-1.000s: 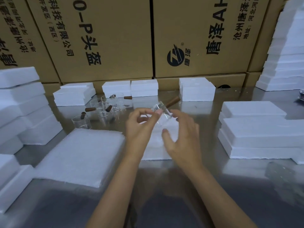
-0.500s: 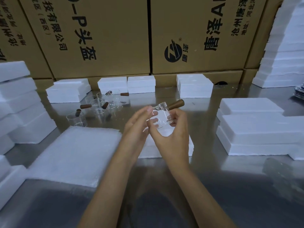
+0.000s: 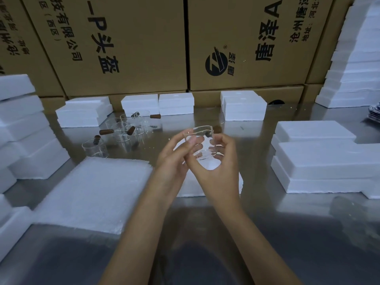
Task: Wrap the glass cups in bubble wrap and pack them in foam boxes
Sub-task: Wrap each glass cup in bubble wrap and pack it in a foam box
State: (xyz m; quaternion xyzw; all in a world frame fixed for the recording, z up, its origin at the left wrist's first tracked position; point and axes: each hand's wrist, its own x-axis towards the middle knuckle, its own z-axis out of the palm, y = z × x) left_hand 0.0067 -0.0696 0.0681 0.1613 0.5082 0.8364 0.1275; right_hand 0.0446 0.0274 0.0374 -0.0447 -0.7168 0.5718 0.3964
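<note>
While both hands are up off the table, we read the scene line by line from the cup outward.

Cup: we see the glass cup [image 3: 200, 144] held in the air above the foam box [image 3: 207, 189], rim tipped away from us, its brown handle [image 3: 216, 129] sticking out on the far right side.
Left hand: the left hand [image 3: 174, 159] has its fingers curled against the cup's left wall, steadying it.
Right hand: the right hand [image 3: 220, 165] cups it from below and the right, thumb and fingers wrapped round the glass; we judge this two-handed hold is for turning and checking it before wrapping.
Wrap: the bubble wrap stack [image 3: 92, 192] lies left of the cup, within easy reach, none of it on the cup yet.
Other cups: more glass cups [image 3: 125, 132] wait beyond the cup to the left, unwrapped.
Hidden: our hands cover most of the foam box, so we cannot tell whether it is open or filled.
Hard to see: the clear glass blurs into the fingers, and exact fingertip contact is unclear.
</note>
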